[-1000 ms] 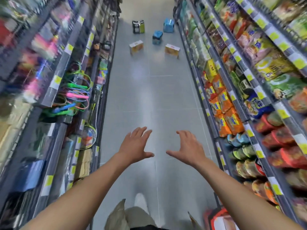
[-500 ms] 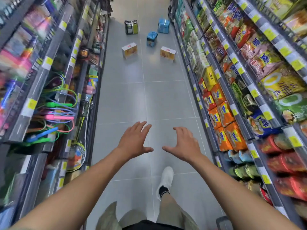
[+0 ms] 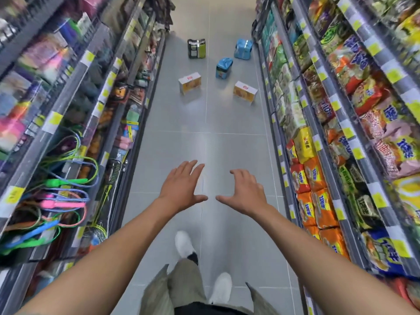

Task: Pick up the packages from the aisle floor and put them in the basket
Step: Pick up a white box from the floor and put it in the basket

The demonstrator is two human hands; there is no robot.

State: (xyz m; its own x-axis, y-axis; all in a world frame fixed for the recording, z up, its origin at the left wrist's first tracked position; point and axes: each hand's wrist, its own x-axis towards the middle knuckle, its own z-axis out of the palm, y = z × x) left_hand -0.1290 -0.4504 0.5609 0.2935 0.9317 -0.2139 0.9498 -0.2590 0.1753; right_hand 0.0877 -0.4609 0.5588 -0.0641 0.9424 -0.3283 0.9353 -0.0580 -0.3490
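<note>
Fingers spread on both hands, nothing held | left hand (image 3: 181, 187) and right hand (image 3: 244, 192) out front, palms down, thumbs near, not touching | five packages on aisle floor (image 3: 204, 144) well ahead: two boxes (image 3: 190, 83) (image 3: 245, 91), two blue packs (image 3: 224, 67) (image 3: 243, 48), dark pack (image 3: 196, 48) | basket not visible

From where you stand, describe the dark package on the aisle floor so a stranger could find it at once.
Look down the grey tiled aisle floor between the two shelf rows, to the cluster of five packages ahead. The dark package stands at the far left of that cluster, behind the left yellow box. It alone is black and green; the others are blue or yellow.
</note>
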